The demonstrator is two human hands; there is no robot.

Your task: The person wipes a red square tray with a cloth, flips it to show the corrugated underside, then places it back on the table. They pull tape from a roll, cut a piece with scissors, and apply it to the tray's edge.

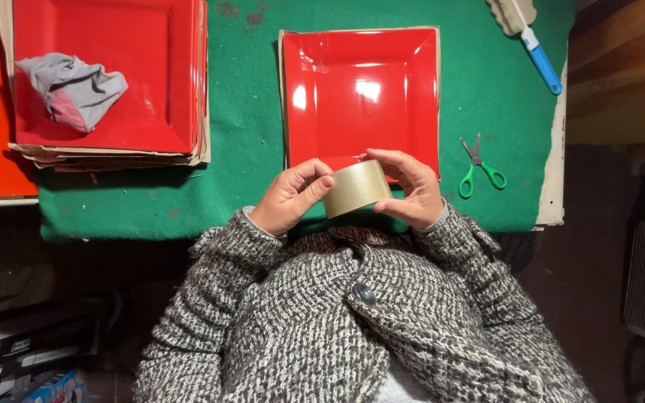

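Both hands clamped on the tan tape roll (356,188) at the desk's (248,179) near edge, left hand (290,198) and right hand (410,190) gripping opposite sides, just in front of the red square plate (360,97), green scissors (479,168) lying to its right

Craft workbench (green felt (248,97), scissors (479,168))

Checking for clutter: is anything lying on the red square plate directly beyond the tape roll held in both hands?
Nothing visible does: the red square plate is bare beyond the tan tape roll held by the left hand and right hand.
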